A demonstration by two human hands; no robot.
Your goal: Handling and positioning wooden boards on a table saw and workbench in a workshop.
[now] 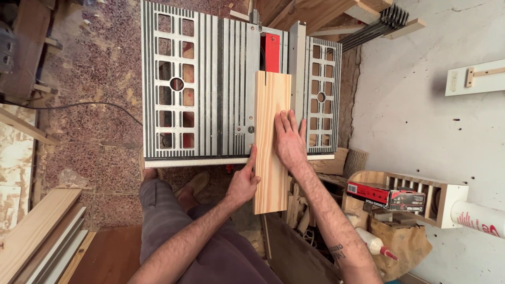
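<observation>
- A pale pine board (pixel 272 142) lies lengthwise on the ribbed grey saw desk (pixel 221 79), overhanging its near edge, against the fence (pixel 297 68) by the right edge.
- Right hand (pixel 289 139) presses flat on the board, fingers spread wide.
- Left hand (pixel 243 183) has its grip closed on the board's left edge, just past the near edge.
- The red blade insert (pixel 272 51) sits beyond the board's far end.

Grey ribbed table saw top (pixel 221 79) on the speckled floor (pixel 100 79), carried one pale pine board (pixel 272 173) lying flat lengthwise beside the rip fence (pixel 297 68), near end overhanging the front edge, red blade insert (pixel 272 51) just beyond the far end.
</observation>
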